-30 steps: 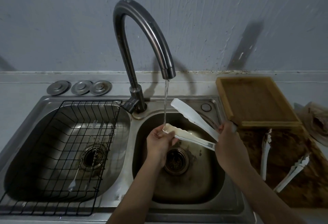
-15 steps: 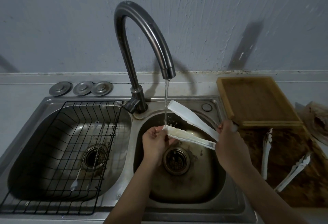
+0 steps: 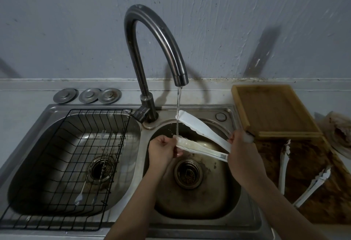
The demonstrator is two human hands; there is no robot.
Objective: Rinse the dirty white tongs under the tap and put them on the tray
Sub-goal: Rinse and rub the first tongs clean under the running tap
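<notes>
White tongs spread open under tap stream; right hand grips hinge end, left hand pinches lower arm tip over sink.

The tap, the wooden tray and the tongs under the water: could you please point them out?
tap (image 3: pixel 152 30): head view, top of the arch.
wooden tray (image 3: pixel 239 105): head view, left rim.
tongs (image 3: pixel 201 127): head view, upper arm.

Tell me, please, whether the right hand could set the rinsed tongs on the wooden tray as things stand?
Probably yes: the right hand holds the tongs at the hinge end, right beside the tray, whose floor looks bare; nothing stands between them.
</notes>
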